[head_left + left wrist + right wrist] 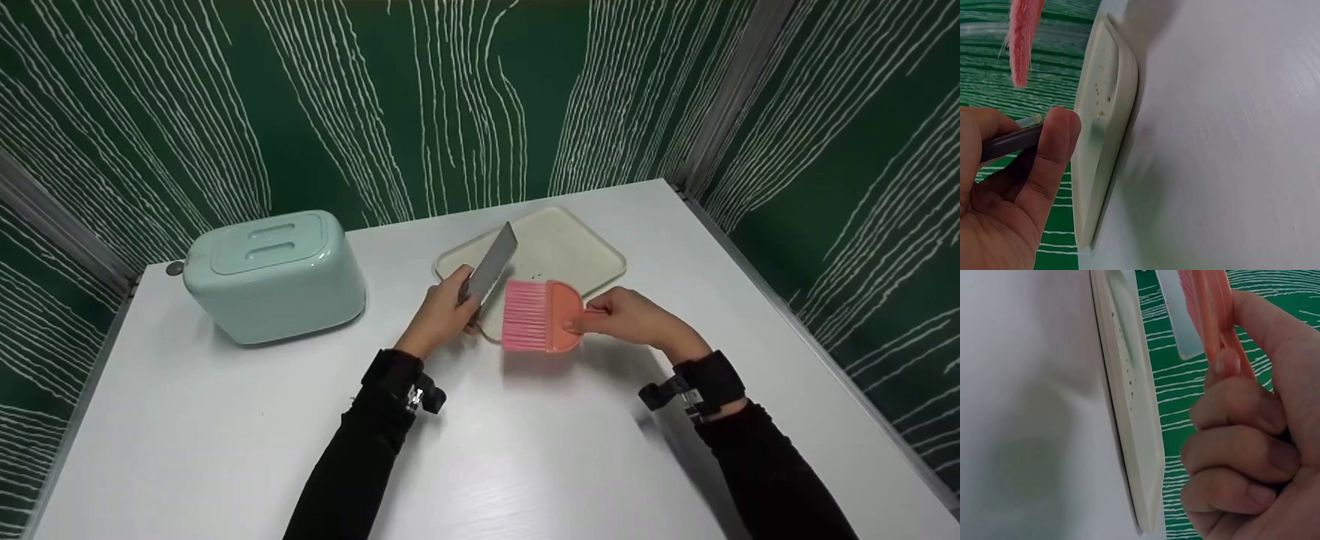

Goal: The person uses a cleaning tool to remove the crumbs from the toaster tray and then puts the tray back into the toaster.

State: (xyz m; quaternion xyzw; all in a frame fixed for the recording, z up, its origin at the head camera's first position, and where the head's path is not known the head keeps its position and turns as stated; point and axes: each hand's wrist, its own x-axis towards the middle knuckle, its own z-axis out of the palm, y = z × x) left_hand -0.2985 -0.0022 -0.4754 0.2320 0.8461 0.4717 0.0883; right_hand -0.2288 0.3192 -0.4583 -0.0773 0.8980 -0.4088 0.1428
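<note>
The orange hand brush [565,315], in the head view, is raised above the desk [225,442] in front of a cream tray [570,244], its pink bristles [525,315] pointing left and its shadow falling on the white top below. The right hand [630,319] grips the brush by its handle. The left hand [446,311] holds a flat grey plate [495,259] between thumb and fingers, slanting up to the right, with its upper end seen against the tray. Brush and plate are near each other, with a narrow gap between the bristles and the plate. Dark crumbs [535,277] lie on the tray. A mint-green two-slot toaster [277,281] stands on the left part of the desk, well apart from the hands. Black sleeves [349,457] and black wrist straps [394,371] cover the forearms, and green walls [525,112] with pale wavy lines rise behind.

In the left wrist view, the left hand pinches the plate, seen nearly edge-on, and the bristle ends hang near it, clear of the tray. Brown crumbs dot the tray floor beside its raised rim.

In the right wrist view, the right hand's thumb and index finger pinch the brush handle, the other fingers curled toward the palm. A rounded corner of the plate shows just beside the bristles. The tray rests on the desk, a row of crumbs along it.
</note>
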